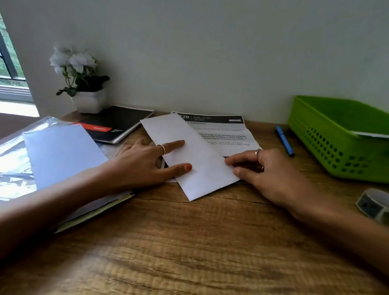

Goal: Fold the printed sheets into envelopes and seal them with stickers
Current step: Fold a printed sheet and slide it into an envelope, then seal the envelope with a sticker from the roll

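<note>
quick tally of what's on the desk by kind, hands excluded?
Printed sheet, partly folded: 1
Notebook: 1
Plastic folder with papers: 1
Blue pen: 1
Green basket: 1
Sticker roll: 1
Potted flowers: 1
Total: 7

**Bare forearms, two rings, painted nail**

Both forearms are bare, with no sleeves in view. The left hand point(144, 164) wears a thin pale band ring, and its thumbnail is painted orange-red. The right hand point(269, 176) wears a small gold-toned ring.
</note>
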A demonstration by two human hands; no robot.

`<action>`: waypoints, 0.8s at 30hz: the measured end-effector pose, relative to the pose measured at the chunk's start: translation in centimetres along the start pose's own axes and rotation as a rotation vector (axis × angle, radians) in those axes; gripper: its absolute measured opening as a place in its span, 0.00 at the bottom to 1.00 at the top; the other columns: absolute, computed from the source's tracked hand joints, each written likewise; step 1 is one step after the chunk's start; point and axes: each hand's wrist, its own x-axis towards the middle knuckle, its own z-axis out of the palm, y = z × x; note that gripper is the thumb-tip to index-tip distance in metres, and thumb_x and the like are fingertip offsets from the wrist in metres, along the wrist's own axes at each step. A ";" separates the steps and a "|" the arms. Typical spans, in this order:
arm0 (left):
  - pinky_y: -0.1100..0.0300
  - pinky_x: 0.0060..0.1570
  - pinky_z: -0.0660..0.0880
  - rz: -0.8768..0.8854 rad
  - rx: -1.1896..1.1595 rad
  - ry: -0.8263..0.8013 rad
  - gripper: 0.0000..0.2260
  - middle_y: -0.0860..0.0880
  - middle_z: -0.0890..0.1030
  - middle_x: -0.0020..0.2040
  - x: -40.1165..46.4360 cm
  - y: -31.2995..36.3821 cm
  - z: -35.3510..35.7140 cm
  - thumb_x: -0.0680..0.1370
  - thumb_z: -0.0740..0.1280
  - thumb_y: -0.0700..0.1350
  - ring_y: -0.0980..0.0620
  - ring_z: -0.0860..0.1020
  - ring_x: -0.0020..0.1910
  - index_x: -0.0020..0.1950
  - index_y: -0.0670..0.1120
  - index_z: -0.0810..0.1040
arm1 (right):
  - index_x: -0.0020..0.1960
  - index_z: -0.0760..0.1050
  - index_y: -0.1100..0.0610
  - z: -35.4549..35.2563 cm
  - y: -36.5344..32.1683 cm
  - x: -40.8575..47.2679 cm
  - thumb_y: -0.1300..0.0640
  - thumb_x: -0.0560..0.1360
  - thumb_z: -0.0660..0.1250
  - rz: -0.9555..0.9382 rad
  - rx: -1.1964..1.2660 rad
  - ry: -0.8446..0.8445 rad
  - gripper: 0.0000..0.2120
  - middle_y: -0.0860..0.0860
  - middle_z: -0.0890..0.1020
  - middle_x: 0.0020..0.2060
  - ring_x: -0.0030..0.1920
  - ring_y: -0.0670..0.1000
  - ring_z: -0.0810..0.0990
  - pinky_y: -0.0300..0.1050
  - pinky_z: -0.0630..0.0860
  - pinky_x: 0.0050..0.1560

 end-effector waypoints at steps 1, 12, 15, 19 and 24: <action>0.46 0.67 0.64 -0.010 0.010 -0.004 0.36 0.44 0.69 0.69 0.0 0.0 0.1 0.66 0.48 0.74 0.43 0.64 0.69 0.73 0.67 0.51 | 0.55 0.80 0.47 0.0 0.1 -0.1 0.59 0.76 0.66 -0.012 -0.017 0.004 0.12 0.38 0.77 0.48 0.52 0.38 0.73 0.23 0.64 0.49; 0.46 0.71 0.58 -0.060 0.128 -0.047 0.41 0.37 0.59 0.73 0.3 -0.9 0.1 0.61 0.43 0.81 0.39 0.57 0.73 0.72 0.68 0.50 | 0.61 0.75 0.50 -2.7 0.1 -3.2 0.54 0.75 0.67 -0.072 -0.469 0.148 0.14 0.49 0.77 0.58 0.58 0.48 0.74 0.37 0.68 0.54; 0.45 0.72 0.52 -0.018 0.140 -0.045 0.41 0.43 0.48 0.77 0.3 -0.6 0.0 0.62 0.46 0.80 0.40 0.52 0.75 0.73 0.66 0.51 | 0.63 0.74 0.52 -5.7 0.5 -5.3 0.51 0.74 0.68 0.014 -0.661 0.245 0.19 0.54 0.73 0.64 0.65 0.54 0.69 0.43 0.65 0.62; 0.50 0.72 0.55 0.068 0.084 0.098 0.39 0.47 0.56 0.77 0.4 -0.1 -0.4 0.66 0.52 0.74 0.44 0.59 0.74 0.73 0.59 0.60 | 0.48 0.77 0.54 -9.3 2.1 -8.3 0.51 0.73 0.69 0.123 -0.665 0.402 0.08 0.59 0.76 0.57 0.55 0.58 0.74 0.47 0.69 0.53; 0.55 0.65 0.64 0.193 0.030 0.235 0.27 0.48 0.69 0.71 -0.5 1.4 -0.7 0.75 0.58 0.62 0.47 0.73 0.65 0.70 0.50 0.70 | 0.51 0.78 0.58 -11.2 4.2 -10.7 0.49 0.76 0.64 0.266 -0.582 0.299 0.14 0.55 0.78 0.46 0.43 0.52 0.73 0.44 0.66 0.42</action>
